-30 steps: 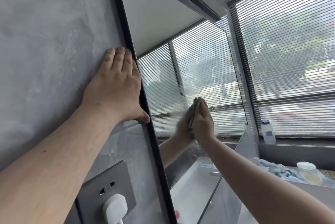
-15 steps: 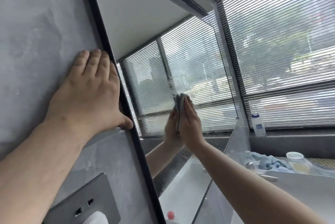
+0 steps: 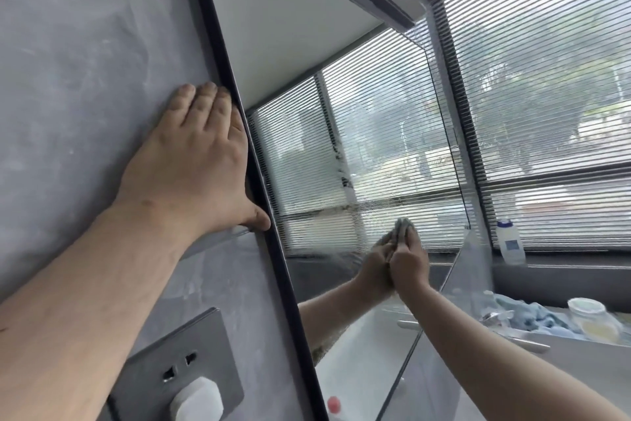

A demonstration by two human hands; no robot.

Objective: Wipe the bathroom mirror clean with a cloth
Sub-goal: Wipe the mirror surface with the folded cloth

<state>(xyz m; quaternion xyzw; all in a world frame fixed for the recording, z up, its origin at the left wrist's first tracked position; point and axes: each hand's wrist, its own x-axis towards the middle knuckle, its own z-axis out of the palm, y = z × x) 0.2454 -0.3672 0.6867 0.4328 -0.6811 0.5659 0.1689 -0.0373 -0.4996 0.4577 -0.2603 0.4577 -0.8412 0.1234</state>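
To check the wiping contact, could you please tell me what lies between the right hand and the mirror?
A grey cloth, pressed by the right hand against the mirror; the head view shows its edge above the hand.

Glossy streaked mirror [image 3: 341, 86] glass, matt black frame [image 3: 218, 45], mottled grey stone-look wall [image 3: 85, 62], soft grey cloth [image 3: 403, 228].

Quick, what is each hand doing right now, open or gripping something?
Left hand: open, flat on the wall beside the mirror frame.
Right hand: open, pressing the cloth against the mirror.
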